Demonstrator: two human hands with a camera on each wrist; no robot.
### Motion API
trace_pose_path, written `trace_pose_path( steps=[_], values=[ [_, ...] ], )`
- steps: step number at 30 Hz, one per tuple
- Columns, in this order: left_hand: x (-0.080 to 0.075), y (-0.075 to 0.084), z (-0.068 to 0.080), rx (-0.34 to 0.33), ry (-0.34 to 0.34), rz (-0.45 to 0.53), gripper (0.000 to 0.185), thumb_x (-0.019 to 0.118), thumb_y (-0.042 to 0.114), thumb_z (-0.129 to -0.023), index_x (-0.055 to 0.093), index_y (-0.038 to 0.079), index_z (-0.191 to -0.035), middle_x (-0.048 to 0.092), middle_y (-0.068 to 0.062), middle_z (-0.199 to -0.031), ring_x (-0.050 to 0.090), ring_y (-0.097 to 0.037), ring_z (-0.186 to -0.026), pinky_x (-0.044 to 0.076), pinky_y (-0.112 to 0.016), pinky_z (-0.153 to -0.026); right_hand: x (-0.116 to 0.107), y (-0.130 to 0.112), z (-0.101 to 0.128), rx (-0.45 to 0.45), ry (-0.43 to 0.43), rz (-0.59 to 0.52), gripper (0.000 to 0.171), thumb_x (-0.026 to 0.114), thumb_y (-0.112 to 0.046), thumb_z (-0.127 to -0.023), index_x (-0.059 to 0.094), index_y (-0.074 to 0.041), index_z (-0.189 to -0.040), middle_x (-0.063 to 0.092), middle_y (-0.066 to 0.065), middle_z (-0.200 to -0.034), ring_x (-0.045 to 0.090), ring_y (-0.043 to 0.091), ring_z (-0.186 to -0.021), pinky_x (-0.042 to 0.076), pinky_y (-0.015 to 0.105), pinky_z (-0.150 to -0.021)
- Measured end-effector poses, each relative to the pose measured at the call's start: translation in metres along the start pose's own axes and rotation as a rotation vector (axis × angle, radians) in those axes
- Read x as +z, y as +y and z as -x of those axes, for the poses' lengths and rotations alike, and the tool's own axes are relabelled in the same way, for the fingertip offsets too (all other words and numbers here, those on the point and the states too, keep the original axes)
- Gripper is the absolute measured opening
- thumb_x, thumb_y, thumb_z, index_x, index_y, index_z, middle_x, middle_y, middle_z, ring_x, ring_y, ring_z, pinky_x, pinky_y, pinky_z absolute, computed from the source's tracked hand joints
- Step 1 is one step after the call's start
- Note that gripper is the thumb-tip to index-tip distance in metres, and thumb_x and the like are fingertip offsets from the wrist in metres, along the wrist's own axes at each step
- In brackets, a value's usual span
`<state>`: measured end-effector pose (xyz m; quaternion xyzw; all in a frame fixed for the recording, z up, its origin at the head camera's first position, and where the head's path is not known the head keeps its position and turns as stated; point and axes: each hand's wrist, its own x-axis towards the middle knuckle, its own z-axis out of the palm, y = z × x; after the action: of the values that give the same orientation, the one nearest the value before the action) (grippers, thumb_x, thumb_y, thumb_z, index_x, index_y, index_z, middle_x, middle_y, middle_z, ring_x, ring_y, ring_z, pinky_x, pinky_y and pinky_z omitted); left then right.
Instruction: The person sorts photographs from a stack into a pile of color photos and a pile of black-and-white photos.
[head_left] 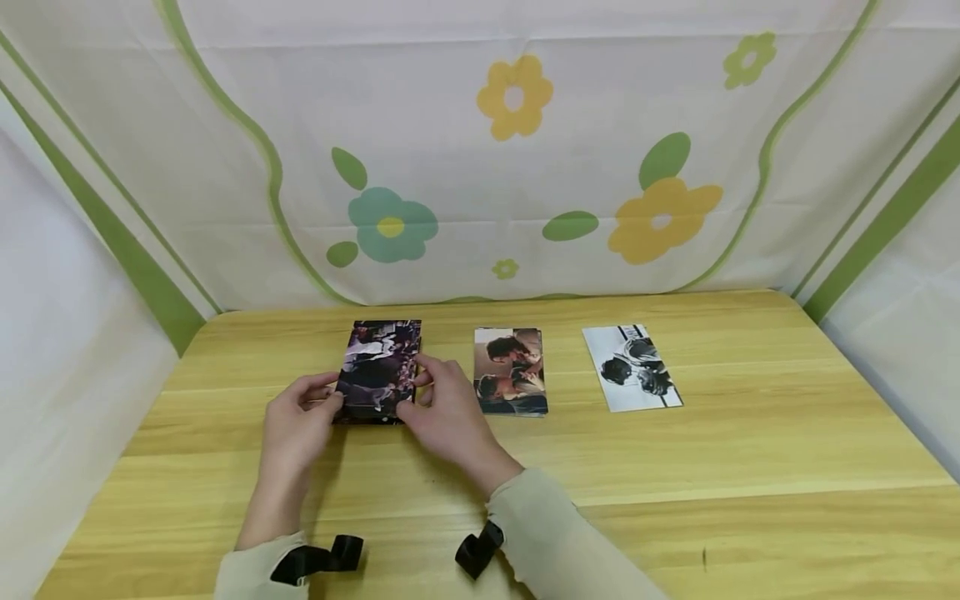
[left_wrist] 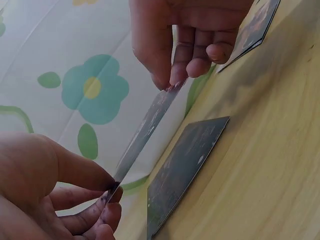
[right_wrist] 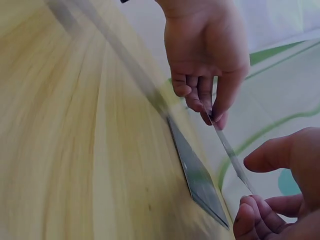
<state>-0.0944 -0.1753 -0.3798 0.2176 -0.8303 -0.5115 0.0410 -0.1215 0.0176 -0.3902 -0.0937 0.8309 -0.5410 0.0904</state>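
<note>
A dark photo card (head_left: 378,362) with a purple-toned stage scene is held above the table at the left. My left hand (head_left: 295,427) pinches its left edge between thumb and fingers. At the card's opposite edge is my right hand (head_left: 452,410), with fingertips and thumb around the lower right side. Seen edge-on in the left wrist view, the held card (left_wrist: 145,127) is tilted and apart from another dark card (left_wrist: 185,162) lying flat beneath it. The head view mostly hides that lower card.
To the right of the hands lies a small pile of photo cards (head_left: 512,375), its top picture showing two people. Farther right is a black-and-white photo card (head_left: 633,371). A white cloth (head_left: 450,150) printed with flowers stands behind the wooden table (head_left: 750,467).
</note>
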Motion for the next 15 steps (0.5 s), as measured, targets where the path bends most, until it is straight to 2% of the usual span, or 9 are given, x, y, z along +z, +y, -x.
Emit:
trace_pose_path(
  steps=[3,9,15],
  values=[
    [-0.003,-0.001,-0.001,-0.023,-0.009,-0.004,0.04,0.063,0.009,-0.104,0.066,0.006,-0.144,0.064,-0.007,-0.118,0.056,-0.009,-0.095,0.048,-0.02,-0.071,0.004,-0.002,-0.001,0.01,0.0,0.01,0.074,0.075,-0.013,-0.09,0.049,-0.007,-0.16,0.061,0.002,-0.12,0.056,0.012,-0.091,0.048,0.027,-0.08],
    [-0.004,-0.001,-0.001,-0.026,-0.039,-0.028,0.04,0.06,0.009,-0.106,0.064,0.006,-0.146,0.064,-0.013,-0.125,0.055,-0.016,-0.102,0.047,-0.02,-0.074,0.009,-0.001,-0.003,0.059,-0.002,0.034,0.077,0.077,-0.014,-0.09,0.048,-0.007,-0.161,0.059,0.002,-0.119,0.057,0.012,-0.093,0.05,0.025,-0.079],
    [-0.004,-0.004,-0.001,-0.026,-0.053,-0.056,0.04,0.06,0.009,-0.105,0.064,0.004,-0.145,0.067,-0.018,-0.127,0.059,-0.019,-0.102,0.048,-0.021,-0.075,0.012,0.003,-0.005,0.087,-0.013,0.041,0.078,0.078,-0.016,-0.089,0.049,-0.007,-0.16,0.06,0.003,-0.119,0.057,0.011,-0.094,0.05,0.025,-0.079]
  ],
)
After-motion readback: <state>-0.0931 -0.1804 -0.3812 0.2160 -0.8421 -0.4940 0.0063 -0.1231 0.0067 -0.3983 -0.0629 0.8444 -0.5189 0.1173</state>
